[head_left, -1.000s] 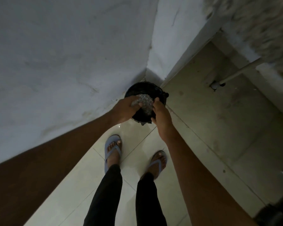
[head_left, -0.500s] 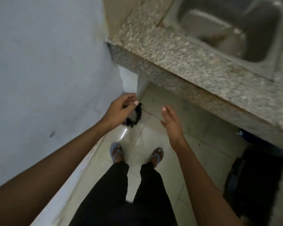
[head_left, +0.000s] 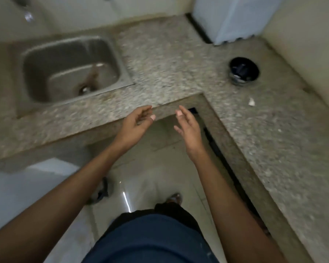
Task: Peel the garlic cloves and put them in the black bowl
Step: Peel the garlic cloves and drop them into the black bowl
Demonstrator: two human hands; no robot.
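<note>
The black bowl [head_left: 244,69] stands on the speckled stone counter [head_left: 171,59] at the right, near the wall, with something pale lying inside it. A small white piece [head_left: 251,101], likely garlic or its skin, lies on the counter below the bowl. My left hand [head_left: 136,123] hovers in front of the counter's inner corner, fingers loosely curled, holding nothing. My right hand [head_left: 188,128] hangs beside it with relaxed, spread fingers, also holding nothing. Both hands are well to the left of the bowl.
A steel sink [head_left: 70,67] is set in the counter at the left. A white box-like object [head_left: 234,18] stands at the back right. The counter is L-shaped, and I stand on the tiled floor [head_left: 141,168] inside its corner. A dark object [head_left: 103,188] lies on the floor.
The view swung up from a dark bin on the floor to the counter. My left hand let go of the crumpled scraps over the bin, and both hands rose, holding nothing.
</note>
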